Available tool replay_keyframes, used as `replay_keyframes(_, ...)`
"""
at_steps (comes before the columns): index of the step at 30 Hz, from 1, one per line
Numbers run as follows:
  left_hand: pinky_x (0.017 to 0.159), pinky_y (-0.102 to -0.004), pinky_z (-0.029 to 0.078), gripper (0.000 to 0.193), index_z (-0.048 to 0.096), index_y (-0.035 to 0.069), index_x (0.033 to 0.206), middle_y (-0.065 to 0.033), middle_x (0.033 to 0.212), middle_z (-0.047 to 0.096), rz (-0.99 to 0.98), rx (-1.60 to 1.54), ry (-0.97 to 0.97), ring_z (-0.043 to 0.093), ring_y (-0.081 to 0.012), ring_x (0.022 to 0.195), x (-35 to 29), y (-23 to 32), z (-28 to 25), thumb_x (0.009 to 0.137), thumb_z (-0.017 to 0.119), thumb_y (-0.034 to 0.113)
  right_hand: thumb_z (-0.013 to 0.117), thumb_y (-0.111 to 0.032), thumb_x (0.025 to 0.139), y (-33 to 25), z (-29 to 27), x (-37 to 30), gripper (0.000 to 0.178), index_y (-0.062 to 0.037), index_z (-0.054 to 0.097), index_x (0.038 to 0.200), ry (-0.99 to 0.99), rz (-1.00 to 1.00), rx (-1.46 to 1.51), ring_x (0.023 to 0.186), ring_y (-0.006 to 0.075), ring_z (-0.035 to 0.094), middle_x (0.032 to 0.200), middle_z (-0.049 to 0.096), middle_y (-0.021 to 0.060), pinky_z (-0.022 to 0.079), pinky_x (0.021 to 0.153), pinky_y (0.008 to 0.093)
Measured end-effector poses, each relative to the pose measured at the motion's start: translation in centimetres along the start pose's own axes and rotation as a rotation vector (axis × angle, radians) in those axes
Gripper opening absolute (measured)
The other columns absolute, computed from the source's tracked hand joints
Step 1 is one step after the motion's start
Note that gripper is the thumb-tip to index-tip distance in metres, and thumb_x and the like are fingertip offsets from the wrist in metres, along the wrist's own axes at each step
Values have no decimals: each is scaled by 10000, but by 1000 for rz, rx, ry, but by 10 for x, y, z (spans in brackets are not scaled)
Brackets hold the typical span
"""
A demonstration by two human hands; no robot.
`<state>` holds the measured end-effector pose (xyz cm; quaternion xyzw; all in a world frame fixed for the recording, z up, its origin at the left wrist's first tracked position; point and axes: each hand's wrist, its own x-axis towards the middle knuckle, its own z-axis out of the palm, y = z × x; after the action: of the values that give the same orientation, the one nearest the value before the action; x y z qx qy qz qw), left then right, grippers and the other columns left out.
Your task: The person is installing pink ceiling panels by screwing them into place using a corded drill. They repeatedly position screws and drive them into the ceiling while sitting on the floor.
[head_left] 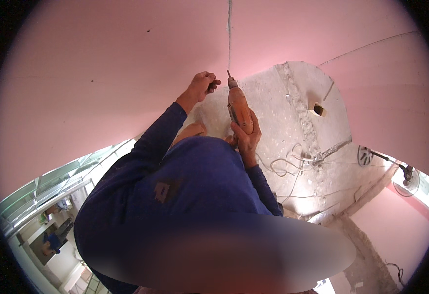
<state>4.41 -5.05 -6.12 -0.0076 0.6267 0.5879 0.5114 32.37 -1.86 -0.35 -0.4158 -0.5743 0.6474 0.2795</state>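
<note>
**Near a seam (pixel 229 41) in pink board (pixel 111 54), a drill (pixel 239 104) in the right hand (pixel 248 137)**

Out in front of the chest, the drill tilts slightly, its bit (pixel 228 74) close to the seam's near end; whether the tip touches, I cannot tell. The right hand closes around the rear of the body, thumb on one side and fingers on the other, with the handle mostly hidden. Beside the bit, the left hand (pixel 205 84) is loosely curled, fingertips drawn together (anything pinched there is too small and dark to make out).

The drill looks fairly heavy and stiff, its weight probably toward the motor, so the grip belongs at the rear, clear of the chuck (pixel 232 83). Its dusty casing may slip a little; the thin bit seems the part easiest to snap.

The casing is orange, rounded and scuffed, narrowing to the metal chuck. The board is smooth and matt, the seam a rough grey line. Beyond, a grey surface (pixel 266 95) is pitted and crumbly, with a squarish hole (pixel 318 109) and a loosely looped cord (pixel 287 171).
</note>
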Motion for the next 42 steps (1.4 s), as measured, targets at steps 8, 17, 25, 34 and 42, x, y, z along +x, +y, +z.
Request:
replay_keyframes(8,772,-354,575,207,675,23,1173,-81,1029,737,60,-114,-74,686,-201,866,13,-13,5,1134,562,192,873,-141,779,-9,-17,-8,757,11,614,1474,-48,24,5,1203,271,686,1332,730,176,529,1064,393)
replay_keyframes(17,736,-328,581,174,669,48,1103,-99,1019,762,126,-130,-52,724,-200,859,-5,-7,9,1089,680,222,912,-149,775,11,-32,-10,786,48,603,1471,-63,-4,41,1157,278,709,1315,725,191,551,1032,385)
replay_keyframes(25,736,-316,586,187,682,41,1108,-100,1021,766,102,-78,64,730,-198,874,-2,-8,9,1071,715,221,877,-215,774,0,-40,-13,777,29,621,1465,-132,31,48,1218,298,680,1341,718,194,523,1080,414)
replay_keyframes(34,744,-311,576,173,683,11,1112,-104,989,758,205,-69,-12,723,-194,869,-7,-5,3,1045,728,163,887,-175,766,0,-39,-11,774,24,621,1464,-120,17,44,1203,280,683,1336,720,167,523,1076,403)
replay_keyframes(42,624,-310,497,165,692,20,1039,-58,854,698,163,-33,47,616,-155,706,-7,-3,3,983,797,135,890,-180,763,1,-41,-13,769,15,630,1460,-137,34,85,1202,276,681,1331,723,165,523,1074,402)
